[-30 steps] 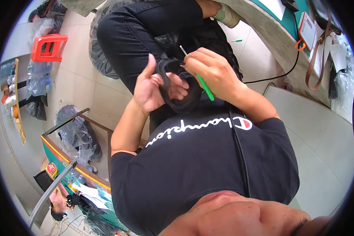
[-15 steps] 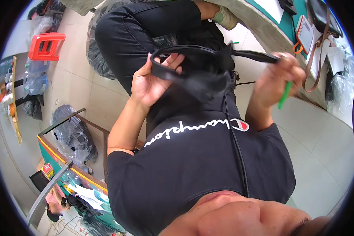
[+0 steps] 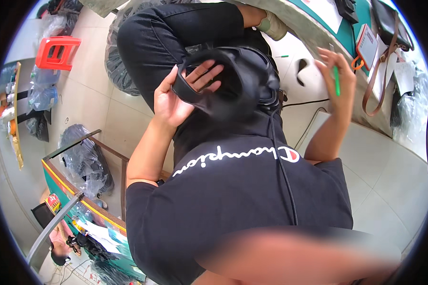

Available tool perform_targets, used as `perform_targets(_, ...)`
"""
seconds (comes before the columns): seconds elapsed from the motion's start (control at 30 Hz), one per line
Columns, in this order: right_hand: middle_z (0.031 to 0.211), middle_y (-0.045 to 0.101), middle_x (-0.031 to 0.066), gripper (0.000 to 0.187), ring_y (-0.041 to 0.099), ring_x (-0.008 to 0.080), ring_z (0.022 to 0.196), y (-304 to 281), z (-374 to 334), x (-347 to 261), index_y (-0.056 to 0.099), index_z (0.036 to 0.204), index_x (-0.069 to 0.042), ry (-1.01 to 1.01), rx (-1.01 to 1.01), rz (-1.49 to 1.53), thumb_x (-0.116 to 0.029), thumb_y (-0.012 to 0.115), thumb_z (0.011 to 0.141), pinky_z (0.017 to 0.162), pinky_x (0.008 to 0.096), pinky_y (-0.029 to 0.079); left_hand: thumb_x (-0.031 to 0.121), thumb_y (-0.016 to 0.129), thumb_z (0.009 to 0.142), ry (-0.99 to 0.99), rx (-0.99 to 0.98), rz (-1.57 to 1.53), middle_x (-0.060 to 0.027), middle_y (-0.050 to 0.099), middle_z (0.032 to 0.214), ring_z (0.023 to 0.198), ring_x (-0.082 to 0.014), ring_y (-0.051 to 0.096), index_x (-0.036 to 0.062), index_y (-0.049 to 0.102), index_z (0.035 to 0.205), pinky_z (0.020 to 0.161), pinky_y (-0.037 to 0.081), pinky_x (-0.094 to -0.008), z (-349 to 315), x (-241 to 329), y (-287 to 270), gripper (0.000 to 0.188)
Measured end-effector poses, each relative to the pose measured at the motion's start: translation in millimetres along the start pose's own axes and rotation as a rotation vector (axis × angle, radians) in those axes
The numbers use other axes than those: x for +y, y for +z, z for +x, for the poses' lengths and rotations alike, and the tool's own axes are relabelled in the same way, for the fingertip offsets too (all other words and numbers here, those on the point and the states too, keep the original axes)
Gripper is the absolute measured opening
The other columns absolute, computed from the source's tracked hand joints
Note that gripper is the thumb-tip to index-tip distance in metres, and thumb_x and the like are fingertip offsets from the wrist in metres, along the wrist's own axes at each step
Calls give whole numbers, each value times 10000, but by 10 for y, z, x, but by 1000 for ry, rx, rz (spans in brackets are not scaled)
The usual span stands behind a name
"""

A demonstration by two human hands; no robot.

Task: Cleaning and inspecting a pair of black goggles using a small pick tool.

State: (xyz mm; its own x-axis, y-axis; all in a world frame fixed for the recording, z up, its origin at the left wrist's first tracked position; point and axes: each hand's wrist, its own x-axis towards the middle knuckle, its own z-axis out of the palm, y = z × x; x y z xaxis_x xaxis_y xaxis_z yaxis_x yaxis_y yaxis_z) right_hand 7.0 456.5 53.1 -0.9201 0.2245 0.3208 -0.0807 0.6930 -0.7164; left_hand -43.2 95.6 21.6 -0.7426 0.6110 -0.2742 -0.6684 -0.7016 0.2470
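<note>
My left hand [image 3: 178, 102] holds a glossy black leather-like article [image 3: 254, 71] by its wide looped band. The thumb lies outside the band and the fingers show through the loop. The article hangs over my lap, partly blurred, so its exact kind is unclear. Raised to the right, apart from the article, my right hand [image 3: 340, 73] has a slim green stick-like tool [image 3: 337, 80] among its fingers. A small curved black strip [image 3: 301, 72] appears between that hand and the article; whether it is in the air or on the floor I cannot tell.
At the right stands a green-topped table [image 3: 362, 28] with a black bag [image 3: 390, 21], papers and a brown strap [image 3: 380, 90]. A red stool [image 3: 57, 52], plastic-wrapped bundles [image 3: 83, 156] and a workbench [image 3: 95, 209] are at the left. Another person [image 3: 59, 244] is beyond the bench.
The right hand has let go of the black strap and lifted away, keeping the green tool. The black article has swung down and bunched closer to the left hand. A small black strip now shows separately.
</note>
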Motion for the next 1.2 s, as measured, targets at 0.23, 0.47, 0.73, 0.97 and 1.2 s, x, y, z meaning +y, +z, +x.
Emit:
perform_targets(0.23, 1196, 605, 214, 353, 602, 254, 1058, 839, 58, -382, 412, 896, -39, -223, -481, 366, -91, 748, 802, 933, 363, 458, 364, 388, 994, -33, -98, -41, -200, 486, 1360, 1314, -374, 386, -46, 496, 1281, 1126, 233, -578, -69, -48, 8, 512)
perform_targets(0.47, 775, 450, -50, 281, 442, 23, 719, 1016, 15, -209, 426, 774, -124, 216, -602, 811, -81, 688, 866, 619, 184, 351, 384, 395, 994, -69, -157, -265, -261, 447, 1375, 1338, -385, 357, -1, 602, 1184, 1136, 157, -620, -39, 73, -104, 477)
perform_targets(0.73, 737, 445, -68, 284, 415, 19, 635, 1035, -94, -512, 408, 758, -150, 636, -448, 1336, -54, 642, 888, 570, 175, 327, 640, 617, 792, -202, -31, -323, -213, 396, 1440, 1355, -326, 349, -70, 307, 1404, 1156, 192, -493, -33, -224, -337, 987)
perform_targets(0.97, 761, 481, -48, 313, 468, 34, 675, 1137, -328, -777, 400, 764, -129, 412, -252, 1155, -35, 680, 866, 609, 188, 400, 601, 699, 732, -122, -262, 47, -69, 413, 1458, 1327, -232, 397, 120, 351, 1447, 1128, 260, -382, -112, -271, -124, 930)
perform_targets(1.2, 755, 561, 91, 345, 567, 137, 718, 1070, -372, -846, 393, 756, -48, 11, -436, 833, -214, 643, 927, 698, 267, 505, 223, 701, 853, 327, -124, 388, -80, 509, 1355, 1274, -240, 458, 88, 477, 1338, 1111, 287, -415, -129, -384, -86, 551)
